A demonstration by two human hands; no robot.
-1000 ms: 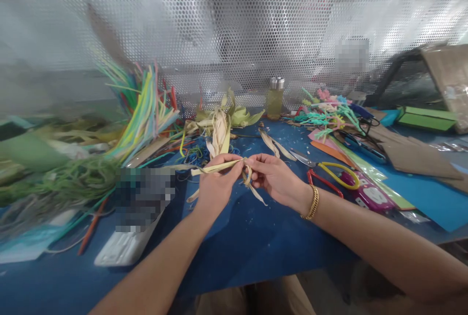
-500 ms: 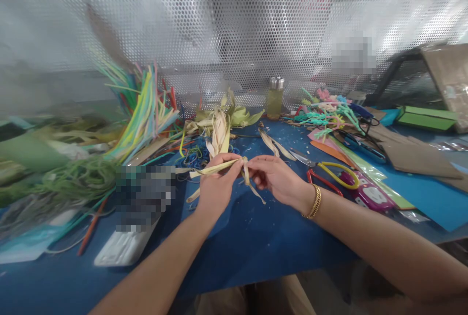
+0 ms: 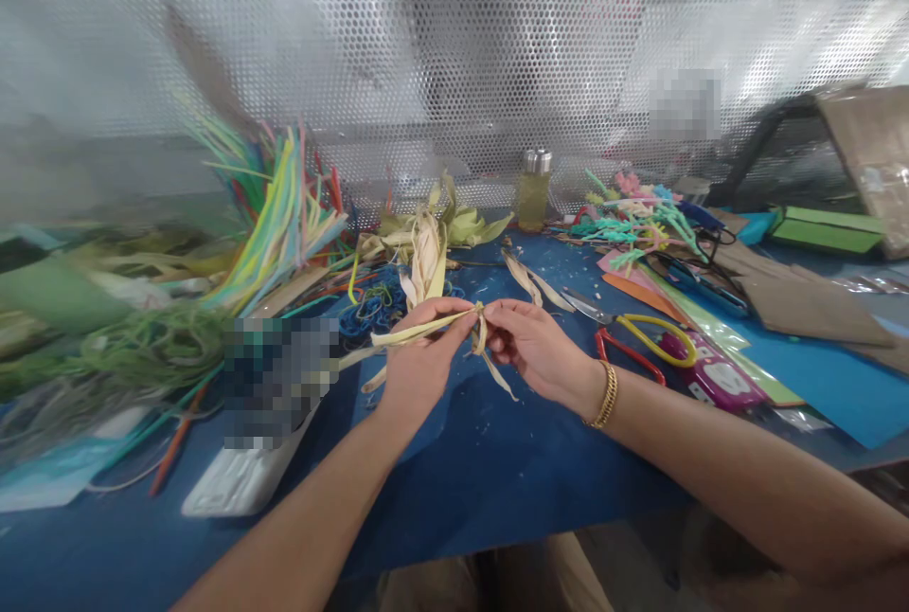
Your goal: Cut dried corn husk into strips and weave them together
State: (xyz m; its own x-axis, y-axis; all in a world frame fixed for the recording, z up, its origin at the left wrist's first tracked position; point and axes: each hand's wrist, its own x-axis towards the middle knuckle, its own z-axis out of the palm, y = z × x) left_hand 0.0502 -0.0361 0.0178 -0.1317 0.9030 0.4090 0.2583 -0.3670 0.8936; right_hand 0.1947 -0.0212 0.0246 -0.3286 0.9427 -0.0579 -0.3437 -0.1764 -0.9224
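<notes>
Pale yellow corn husk strips (image 3: pixel 424 328) are pinched between my two hands over the blue table. My left hand (image 3: pixel 426 347) is closed on them, their long ends sticking out to its left. Thumb and fingertips of my right hand (image 3: pixel 529 337), closed too, grip the husk close to my left fingertips. A loose husk end (image 3: pixel 501 375) hangs down between the hands. Just beyond my left hand lies a bundle of dried corn husks (image 3: pixel 427 257). Scissors (image 3: pixel 625 328) with red and yellow handles rest to the right of my right hand.
Coloured stems (image 3: pixel 280 205) and tangled green cord (image 3: pixel 152 347) crowd the left, near a blurred-out phone-like object (image 3: pixel 234 479). A bottle (image 3: pixel 534 190) stands at the back before a perforated metal screen (image 3: pixel 483 72). Coloured paper, cardboard (image 3: pixel 810 299) and a magenta case (image 3: pixel 717 375) lie right.
The husk loop at my fingertips has become smaller and tighter. My right fingertips have shifted slightly, while both hands stay in nearly the same place.
</notes>
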